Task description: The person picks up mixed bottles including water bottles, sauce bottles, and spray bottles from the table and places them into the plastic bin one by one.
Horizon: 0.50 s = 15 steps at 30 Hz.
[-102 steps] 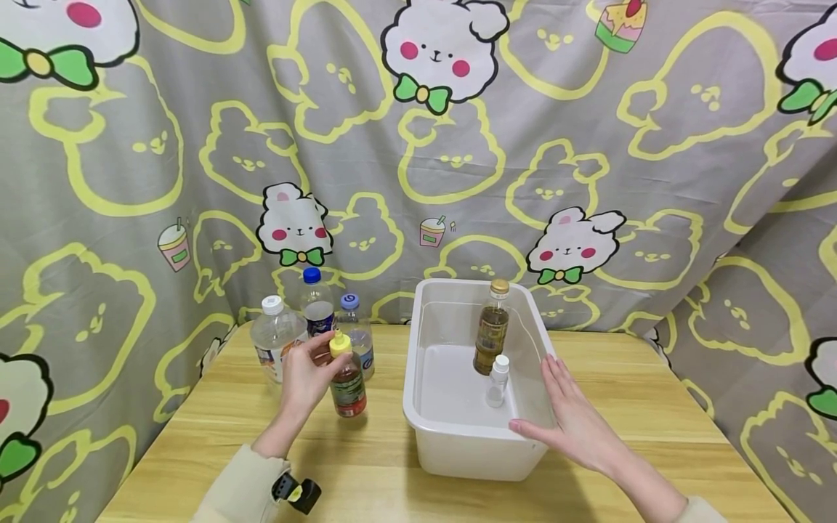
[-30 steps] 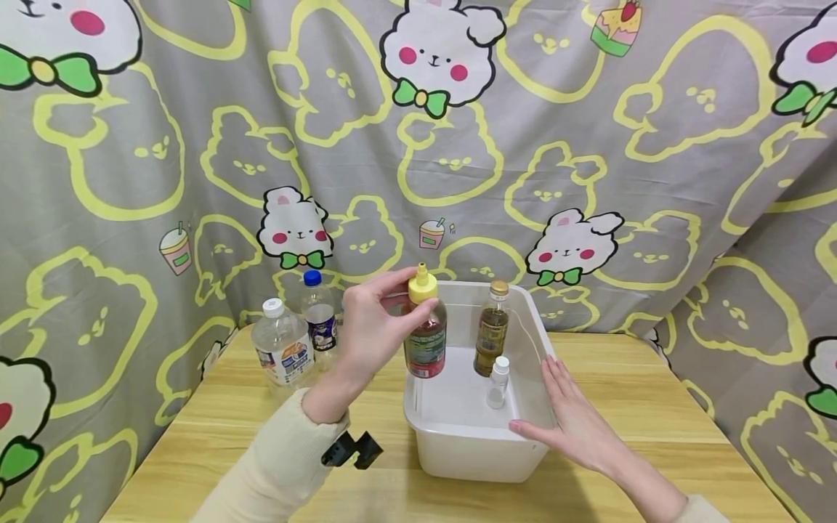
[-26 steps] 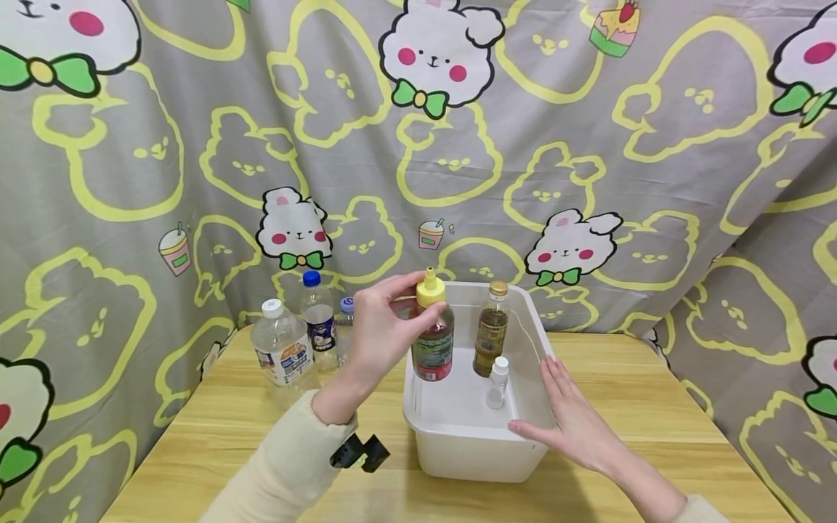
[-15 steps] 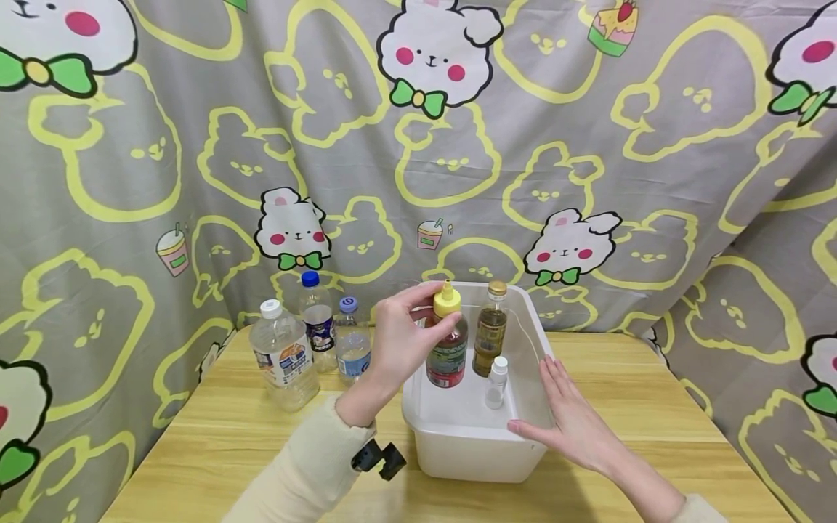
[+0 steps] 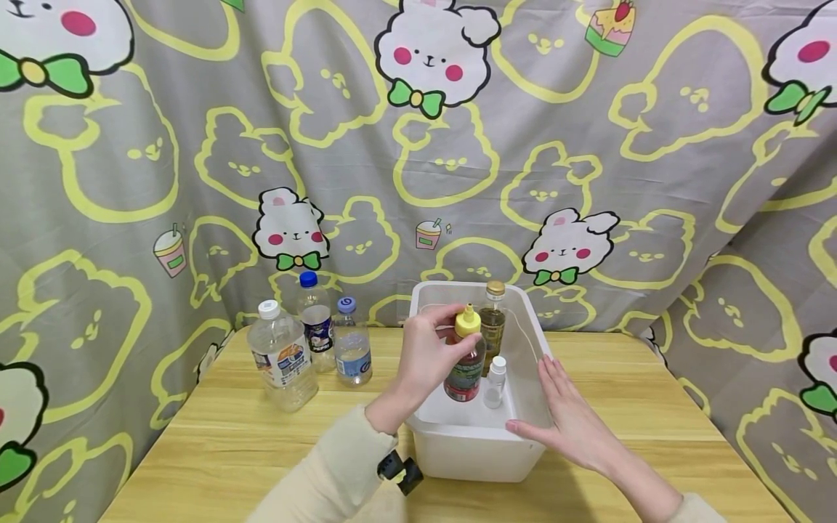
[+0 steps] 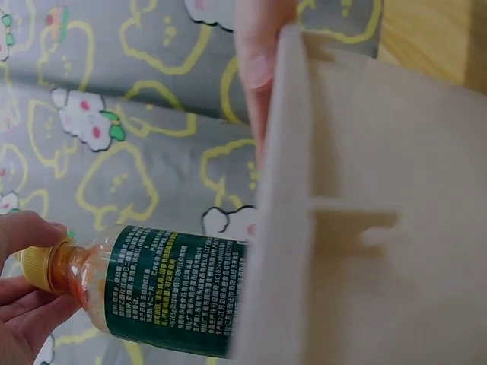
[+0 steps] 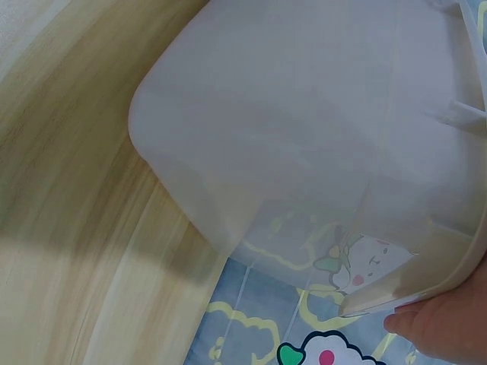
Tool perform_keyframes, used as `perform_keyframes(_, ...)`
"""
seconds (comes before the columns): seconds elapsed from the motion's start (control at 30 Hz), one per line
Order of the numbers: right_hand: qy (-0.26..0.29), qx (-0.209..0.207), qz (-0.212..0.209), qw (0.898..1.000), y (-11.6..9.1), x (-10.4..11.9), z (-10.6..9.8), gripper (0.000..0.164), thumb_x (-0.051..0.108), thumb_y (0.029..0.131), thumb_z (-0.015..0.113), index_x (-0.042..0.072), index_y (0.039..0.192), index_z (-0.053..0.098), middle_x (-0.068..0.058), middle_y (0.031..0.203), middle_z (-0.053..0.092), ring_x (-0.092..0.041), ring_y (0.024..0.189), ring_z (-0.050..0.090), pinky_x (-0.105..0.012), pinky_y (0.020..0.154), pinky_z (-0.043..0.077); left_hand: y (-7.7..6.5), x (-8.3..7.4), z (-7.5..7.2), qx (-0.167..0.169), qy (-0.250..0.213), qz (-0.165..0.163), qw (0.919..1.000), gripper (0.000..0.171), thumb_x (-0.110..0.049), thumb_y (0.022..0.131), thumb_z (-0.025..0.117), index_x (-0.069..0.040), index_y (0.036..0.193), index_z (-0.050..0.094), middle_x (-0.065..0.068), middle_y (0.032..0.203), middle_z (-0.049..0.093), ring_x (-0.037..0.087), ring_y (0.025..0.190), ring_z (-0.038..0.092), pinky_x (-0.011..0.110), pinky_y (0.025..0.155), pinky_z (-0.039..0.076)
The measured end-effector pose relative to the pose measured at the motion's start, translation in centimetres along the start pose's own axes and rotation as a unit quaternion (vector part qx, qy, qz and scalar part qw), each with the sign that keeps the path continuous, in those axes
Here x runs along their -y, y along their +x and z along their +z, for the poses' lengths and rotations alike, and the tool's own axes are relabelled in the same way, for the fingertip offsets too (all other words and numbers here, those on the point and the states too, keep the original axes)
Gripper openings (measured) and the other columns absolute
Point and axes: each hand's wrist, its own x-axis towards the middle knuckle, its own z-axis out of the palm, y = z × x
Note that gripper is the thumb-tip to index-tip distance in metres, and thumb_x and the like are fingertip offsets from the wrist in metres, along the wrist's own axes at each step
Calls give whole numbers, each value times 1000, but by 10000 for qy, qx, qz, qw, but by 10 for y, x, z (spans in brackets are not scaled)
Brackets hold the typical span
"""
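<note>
My left hand [image 5: 428, 359] pinches the yellow cap of a squeeze bottle [image 5: 464, 374] with a green label and red contents. The bottle hangs nearly upright inside the white plastic bin [image 5: 474, 454], left of a small white-capped bottle [image 5: 495, 383] and in front of a gold-capped glass bottle [image 5: 492, 319], which it partly covers. In the left wrist view the bin's wall hides the lower end of the squeeze bottle [image 6: 175, 289]. My right hand [image 5: 572, 418] rests on the bin's right rim, fingers straight along it and thumb toward the near corner.
Left of the bin, three clear plastic bottles stand on the wooden table [image 5: 216, 450]: a large white-capped one [image 5: 284, 363], a blue-capped one [image 5: 317, 327] and a smaller purple-capped one [image 5: 353, 356]. A patterned curtain [image 5: 366, 167] hangs behind the table.
The left hand has lifted the squeeze bottle from beside the clear bottles, carried it right over the bin's rim and lowered it inside. The right hand has stayed on the rim.
</note>
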Motion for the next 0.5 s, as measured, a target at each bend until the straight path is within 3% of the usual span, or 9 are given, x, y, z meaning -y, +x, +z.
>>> perform_keyframes(0.5, 0, 11, 8, 10000, 1, 0, 0, 99, 57, 73, 60, -11, 134, 23, -26, 142, 16, -35, 131, 10, -56, 98, 22, -9, 17, 30, 614, -16, -220, 9979, 28, -1, 67, 74, 2, 93, 63, 10, 87, 64, 12, 74, 62, 15, 61, 50)
